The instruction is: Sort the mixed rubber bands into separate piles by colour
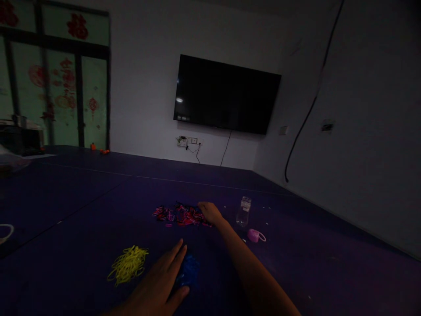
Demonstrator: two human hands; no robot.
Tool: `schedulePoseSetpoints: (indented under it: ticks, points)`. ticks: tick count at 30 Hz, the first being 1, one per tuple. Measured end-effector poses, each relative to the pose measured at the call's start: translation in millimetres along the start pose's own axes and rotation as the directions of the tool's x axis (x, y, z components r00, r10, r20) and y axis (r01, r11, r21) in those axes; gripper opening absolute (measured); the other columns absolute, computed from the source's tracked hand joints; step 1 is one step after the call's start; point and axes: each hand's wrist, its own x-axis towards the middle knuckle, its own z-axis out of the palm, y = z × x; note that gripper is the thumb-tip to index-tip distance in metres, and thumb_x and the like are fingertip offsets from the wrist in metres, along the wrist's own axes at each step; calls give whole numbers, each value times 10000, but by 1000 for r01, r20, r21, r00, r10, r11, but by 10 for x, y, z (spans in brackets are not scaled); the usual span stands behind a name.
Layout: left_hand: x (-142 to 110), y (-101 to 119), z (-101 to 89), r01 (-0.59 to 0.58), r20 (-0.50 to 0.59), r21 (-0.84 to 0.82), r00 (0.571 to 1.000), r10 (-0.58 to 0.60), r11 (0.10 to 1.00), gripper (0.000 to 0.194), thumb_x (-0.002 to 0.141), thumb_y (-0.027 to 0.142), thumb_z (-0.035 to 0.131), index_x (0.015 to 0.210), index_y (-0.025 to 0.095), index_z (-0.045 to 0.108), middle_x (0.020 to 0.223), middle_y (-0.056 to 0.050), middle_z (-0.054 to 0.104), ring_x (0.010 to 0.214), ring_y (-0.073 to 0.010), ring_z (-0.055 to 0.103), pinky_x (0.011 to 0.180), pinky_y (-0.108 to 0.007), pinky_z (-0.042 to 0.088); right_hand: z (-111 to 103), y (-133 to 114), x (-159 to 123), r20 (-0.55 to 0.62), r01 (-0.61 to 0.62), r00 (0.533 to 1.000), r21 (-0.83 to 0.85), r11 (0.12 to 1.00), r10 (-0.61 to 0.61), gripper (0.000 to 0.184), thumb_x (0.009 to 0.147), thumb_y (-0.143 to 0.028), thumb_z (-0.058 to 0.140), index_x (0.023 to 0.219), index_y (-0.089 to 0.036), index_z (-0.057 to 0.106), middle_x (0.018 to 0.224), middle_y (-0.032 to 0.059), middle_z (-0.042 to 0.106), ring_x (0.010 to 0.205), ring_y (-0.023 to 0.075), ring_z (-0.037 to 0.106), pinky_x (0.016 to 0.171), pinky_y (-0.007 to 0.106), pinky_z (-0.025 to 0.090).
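My left hand (162, 276) is open, with its fingers stretched forward and the thumb apart. It lies beside a small pile of blue bands (190, 270), covering part of it. To its left is a loose heap of yellow rubber bands (129, 264). My right hand (210, 213) reaches farther out to the right end of a spread pile of red, pink and dark bands (182, 215). Its fingers are curled down at the pile, and what they hold is hidden.
A clear bottle (244, 211) stands uncapped right of my right hand. Near it lies a pink cap with a loop (255, 235). Small white bits dot the purple surface (98, 197). At the far left edge is a white loop (6, 232). A television (226, 94) hangs on the wall.
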Motion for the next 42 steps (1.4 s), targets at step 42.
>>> schedulePoseSetpoints:
  ticks: [42]
  points:
    - [-12,118,-115,19,12,-16,1000,-19,1000,719,823,288,492,1455,245,152,1508,-80,189,1327,-311,287,1053,-482,315,183,111,14,17,-6,1000,160,987,3,610,946,-504,215,864,-162,713,869,88,708,841,173,638,727,225,406]
